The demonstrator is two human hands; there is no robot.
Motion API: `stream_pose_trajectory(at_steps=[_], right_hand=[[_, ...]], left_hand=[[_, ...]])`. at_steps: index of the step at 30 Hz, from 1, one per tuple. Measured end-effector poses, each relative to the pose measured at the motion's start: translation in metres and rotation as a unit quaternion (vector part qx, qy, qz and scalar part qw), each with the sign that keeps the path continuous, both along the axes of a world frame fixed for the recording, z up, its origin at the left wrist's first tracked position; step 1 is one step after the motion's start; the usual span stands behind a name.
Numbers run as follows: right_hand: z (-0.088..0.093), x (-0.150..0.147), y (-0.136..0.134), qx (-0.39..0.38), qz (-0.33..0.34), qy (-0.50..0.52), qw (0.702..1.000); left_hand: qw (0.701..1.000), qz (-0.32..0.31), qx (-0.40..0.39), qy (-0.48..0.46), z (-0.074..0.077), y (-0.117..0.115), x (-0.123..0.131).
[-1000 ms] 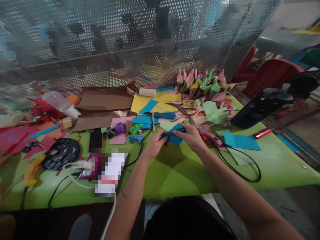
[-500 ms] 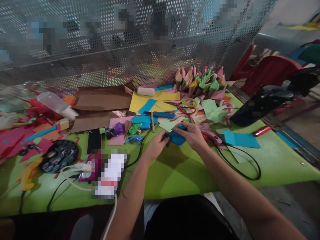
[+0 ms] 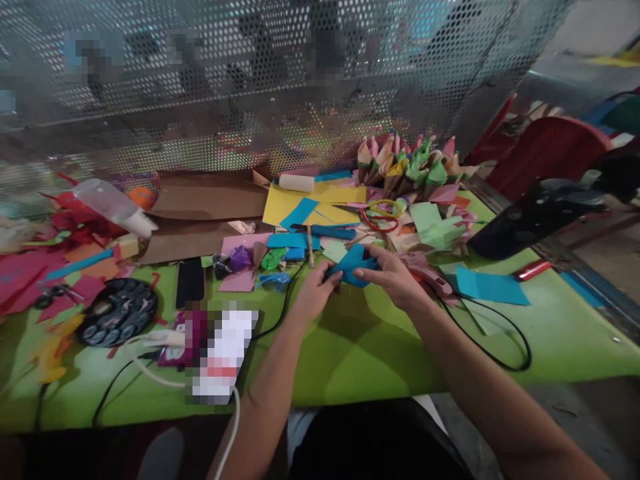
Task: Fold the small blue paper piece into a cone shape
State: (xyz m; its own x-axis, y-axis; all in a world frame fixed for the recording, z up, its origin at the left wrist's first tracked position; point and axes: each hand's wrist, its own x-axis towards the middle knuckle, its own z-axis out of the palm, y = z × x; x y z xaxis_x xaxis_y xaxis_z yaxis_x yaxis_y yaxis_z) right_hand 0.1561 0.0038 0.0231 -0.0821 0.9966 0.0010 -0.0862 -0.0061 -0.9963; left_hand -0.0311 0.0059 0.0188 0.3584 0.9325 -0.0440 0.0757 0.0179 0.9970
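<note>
A piece of blue paper (image 3: 356, 261), folded into pointed flaps, is held between my two hands above the green table. My left hand (image 3: 320, 288) pinches its left corner between thumb and fingers. On the other side, my right hand (image 3: 391, 275) grips the paper's right part, thumb in front and fingers behind. A pale green paper square (image 3: 335, 250) lies just beyond the folded piece. Close to my right hand rests a pink glue gun (image 3: 433, 277) with a black cord. The fingertips behind the paper are partly hidden.
Paper cones with coloured tops (image 3: 407, 163) stand at the back. A dark tumbler (image 3: 530, 217) is at the right. Left lie a phone with a lit screen (image 3: 225, 360), a black round tray (image 3: 120, 312) and a yellow glue gun (image 3: 57, 350). Yellow paper (image 3: 325, 200) lies centre back.
The blue paper has turned and its flaps now spread wider toward the upper side. My right hand has shifted slightly right and down, and its fingers have loosened around the paper.
</note>
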Motion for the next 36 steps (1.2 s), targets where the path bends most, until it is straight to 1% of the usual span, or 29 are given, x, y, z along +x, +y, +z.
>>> stream_pose_trajectory(at_steps=[2,5,7,11,15,17,19,22,24,26,28,30,33,36], right_hand=[[-0.001,-0.001,-0.001,-0.017,-0.002,-0.003,1.0],[-0.004,-0.002,-0.001,-0.018,-0.033,-0.013,0.999],[-0.005,-0.002,-0.001,-0.008,-0.056,-0.013,0.998],[-0.006,-0.003,-0.003,0.008,-0.088,-0.006,0.996],[-0.008,-0.005,-0.003,0.012,-0.115,0.021,0.993],[-0.009,-0.006,-0.003,0.006,-0.111,0.017,0.994],[-0.008,-0.005,-0.002,0.001,-0.114,-0.008,0.993],[-0.003,0.0,-0.003,0.018,-0.16,-0.064,0.985],[0.001,0.003,-0.004,0.042,-0.177,-0.087,0.979],[0.004,0.004,-0.006,0.056,-0.155,-0.083,0.983],[0.004,0.002,-0.008,0.058,-0.112,-0.079,0.989],[0.003,0.001,-0.008,0.065,-0.089,-0.1,0.989],[0.0,0.0,-0.007,0.091,-0.112,-0.148,0.979],[-0.001,0.001,-0.005,0.103,-0.132,-0.165,0.972]], left_hand=[[1.0,0.008,-0.006,-0.004,0.0,0.0,-0.001],[1.0,0.007,-0.016,-0.017,0.0,-0.001,0.0],[0.998,0.01,-0.03,-0.051,-0.001,-0.001,0.001],[0.989,0.039,-0.049,-0.132,-0.002,-0.002,0.004],[0.98,0.064,-0.069,-0.172,-0.007,-0.001,0.006],[0.98,0.079,-0.069,-0.172,-0.01,0.0,0.007],[0.98,0.104,-0.062,-0.158,-0.013,0.002,0.007],[0.977,0.147,-0.057,-0.143,-0.014,0.004,0.005],[0.977,0.157,-0.05,-0.134,-0.015,0.004,0.004],[0.982,0.146,-0.039,-0.117,-0.014,0.004,0.003],[0.987,0.121,-0.031,-0.098,-0.014,0.003,0.004],[0.991,0.096,-0.027,-0.086,-0.013,0.002,0.004],[0.993,0.069,-0.034,-0.088,-0.011,-0.001,0.006],[0.992,0.056,-0.045,-0.107,-0.009,-0.003,0.006]])
